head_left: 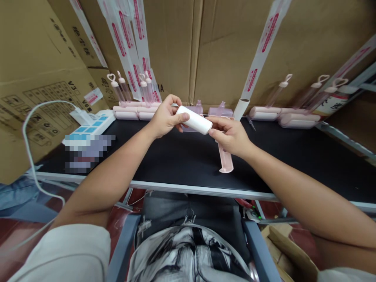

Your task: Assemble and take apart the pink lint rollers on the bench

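A white paper roll (pixel 194 120), like a lint roller refill, is held tilted above the black table. My left hand (pixel 168 117) is closed round its upper left end, thumb along the top. At the lower right end, my right hand (pixel 232 136) pinches the rim between thumb and fingers. Below the right hand, a pale pink curved plastic cover (pixel 226 160) lies on the table, its upper part partly hidden. Behind the roll are clear purplish plastic parts (pixel 221 110), half covered by my hands. A white hollow tube (pixel 241 109) leans beside them.
Pink lint rollers (pixel 126 112) with heart-topped handles stand at the back left, more pink rollers (pixel 299 119) at the back right. A white power strip (pixel 98 123) with a plugged cable sits left. Taped cardboard (pixel 170 51) walls the back of the black table (pixel 176 168).
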{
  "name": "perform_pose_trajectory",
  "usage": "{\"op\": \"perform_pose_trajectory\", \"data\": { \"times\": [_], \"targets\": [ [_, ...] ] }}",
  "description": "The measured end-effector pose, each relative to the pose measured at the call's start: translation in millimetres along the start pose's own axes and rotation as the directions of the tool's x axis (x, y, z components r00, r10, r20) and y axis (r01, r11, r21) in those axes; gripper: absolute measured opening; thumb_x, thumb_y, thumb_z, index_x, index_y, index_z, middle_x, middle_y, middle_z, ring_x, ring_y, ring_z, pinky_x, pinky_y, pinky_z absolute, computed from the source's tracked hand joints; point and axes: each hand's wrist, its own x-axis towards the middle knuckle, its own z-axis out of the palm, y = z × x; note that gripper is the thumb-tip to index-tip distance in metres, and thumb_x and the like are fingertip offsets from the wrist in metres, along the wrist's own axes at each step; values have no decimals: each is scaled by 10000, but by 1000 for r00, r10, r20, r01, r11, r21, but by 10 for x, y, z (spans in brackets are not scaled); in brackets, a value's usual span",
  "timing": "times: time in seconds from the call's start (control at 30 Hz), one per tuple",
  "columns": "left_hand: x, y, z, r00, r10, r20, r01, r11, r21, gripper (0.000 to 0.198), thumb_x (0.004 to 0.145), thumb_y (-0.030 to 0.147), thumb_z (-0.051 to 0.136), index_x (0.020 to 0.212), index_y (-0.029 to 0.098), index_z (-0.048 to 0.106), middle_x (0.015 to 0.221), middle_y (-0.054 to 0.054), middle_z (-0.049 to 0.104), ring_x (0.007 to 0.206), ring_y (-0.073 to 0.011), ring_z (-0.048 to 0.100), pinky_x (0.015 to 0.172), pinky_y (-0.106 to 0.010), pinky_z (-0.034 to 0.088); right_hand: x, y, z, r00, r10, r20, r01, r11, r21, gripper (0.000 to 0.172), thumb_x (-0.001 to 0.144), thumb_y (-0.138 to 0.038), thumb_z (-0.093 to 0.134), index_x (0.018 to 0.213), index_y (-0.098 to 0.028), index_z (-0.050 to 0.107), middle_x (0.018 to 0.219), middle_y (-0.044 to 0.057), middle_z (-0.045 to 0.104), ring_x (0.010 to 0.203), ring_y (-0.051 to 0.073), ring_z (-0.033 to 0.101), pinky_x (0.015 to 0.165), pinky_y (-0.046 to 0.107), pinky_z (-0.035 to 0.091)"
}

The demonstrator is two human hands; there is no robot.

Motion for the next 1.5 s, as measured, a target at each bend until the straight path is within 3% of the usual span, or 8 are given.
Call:
{"op": "perform_pose_trajectory", "data": {
  "times": [0.2, 0.47, 0.67, 0.8, 0.93, 1.03, 1.2, 1.5],
  "targets": [
    [-22, 18, -16, 997, -30, -72, 39, 992, 120, 967, 547, 771, 1019, 1163, 279, 459, 848, 34, 737, 648, -200, 762, 535, -285, 565, -32, 89, 33, 996, 80, 34, -80, 997, -10, 660, 881, -330, 728, 1529, -209, 685, 877, 8, 787, 670, 170, 619, 692, 347, 530],
    [-26, 41, -111, 995, -15, -102, 32, 986, 164, 990, 548, 814, 992, 1231, 297, 497, 896, 8, 720, 677, -217, 763, 545, -302, 559, -45, 98, 53, 993, 109, 34, -110, 993, 31, 515, 840, -329, 799, 1334, -224, 703, 1004, 48, 833, 794, 201, 734, 744, 344, 557],
    [19, 22, -208, 982, 51, -180, -6, 971, 240, 946, 718, 907, 842, 1311, 284, 449, 913, -17, 678, 801, -264, 814, 639, -320, 582, -55, 94, 49, 985, 159, 68, -132, 946, -298, 48, 861, -215, 730, 909, -214, 732, 858, 32, 801, 761, 202, 733, 741, 324, 555],
    [45, -5, -221, 974, 61, -218, -6, 969, 246, 938, 735, 921, 820, 1296, 281, 425, 899, -11, 661, 774, -262, 811, 630, -309, 567, -59, 140, 83, 937, 244, 249, -48, 799, -600, 117, 830, -111, 724, 788, -219, 713, 794, 37, 780, 718, 211, 699, 678, 320, 471],
    [43, -14, -177, 976, 34, -214, 18, 972, 233, 970, 706, 945, 811, 1304, 300, 402, 918, -11, 658, 762, -251, 796, 606, -321, 563, -58, 161, 88, 934, 250, 254, -4, 720, -694, 116, 835, -110, 728, 843, -225, 736, 887, 79, 808, 788, 252, 730, 692, 340, 483],
    [27, -25, -120, 982, 10, -190, 31, 977, 213, 966, 680, 937, 832, 1270, 309, 394, 908, -1, 661, 711, -232, 771, 564, -318, 542, -54, 137, 26, 966, 211, 149, -79, 790, -608, 171, 875, -189, 759, 1044, -218, 754, 882, 66, 810, 780, 255, 745, 722, 361, 531],
    [-24, -66, 81, 990, -45, -137, 63, 989, 132, 946, 625, 874, 917, 1134, 305, 358, 852, 34, 666, 625, -214, 744, 508, -291, 501, -25, 105, -88, 995, 94, 21, -88, 972, -216, 824, 858, -513, 897, 1570, -255, 573, 1010, 57, 826, 871, 273, 789, 759, 402, 618],
    [-27, -93, 202, 974, -59, -218, 117, 958, 264, 657, 893, 778, 750, 1030, 293, 329, 724, 86, 518, 487, -137, 587, 473, -251, 351, 28, 20, -182, 985, 129, -116, -141, 984, -107, 363, 897, -441, 848, 1170, -207, 803, 842, 23, 769, 657, 185, 673, 605, 323, 535]
  ]
}}
